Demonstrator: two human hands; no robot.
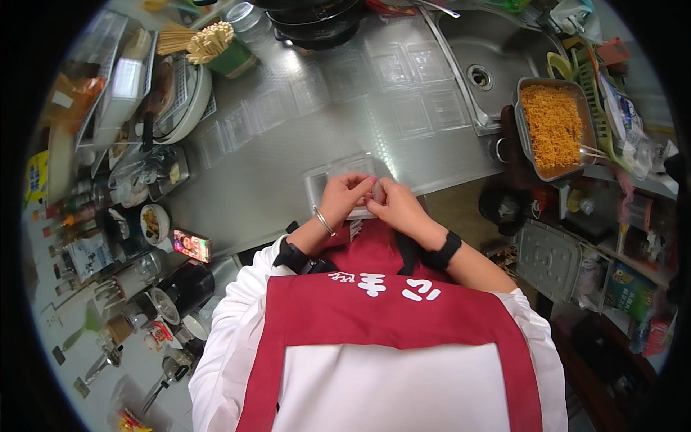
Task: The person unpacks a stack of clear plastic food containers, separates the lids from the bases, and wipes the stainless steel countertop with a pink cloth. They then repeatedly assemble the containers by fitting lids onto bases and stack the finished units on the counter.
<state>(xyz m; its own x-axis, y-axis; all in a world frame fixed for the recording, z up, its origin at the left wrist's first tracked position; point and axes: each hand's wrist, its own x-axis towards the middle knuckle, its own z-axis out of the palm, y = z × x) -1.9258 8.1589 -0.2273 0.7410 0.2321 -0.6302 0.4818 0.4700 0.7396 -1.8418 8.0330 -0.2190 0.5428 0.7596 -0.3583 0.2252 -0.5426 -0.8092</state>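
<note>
At the near edge of the steel counter, my left hand (344,195) and my right hand (396,202) meet fingertip to fingertip. Both have their fingers closed in a pinch. Something thin and greyish or see-through seems to be between them, too small to make out. Just beneath and behind my fingers lies a clear plastic box (315,181), partly hidden by my hands. More clear plastic boxes (414,114) stand open in a curved row farther back on the counter.
A grey tub of orange fried noodles (553,122) sits at right, beside the sink (497,43). Skewer sticks (210,43) stand in a green holder at back left, near a black pot (313,21). A lit phone (191,245) and a bowl (154,223) are at left.
</note>
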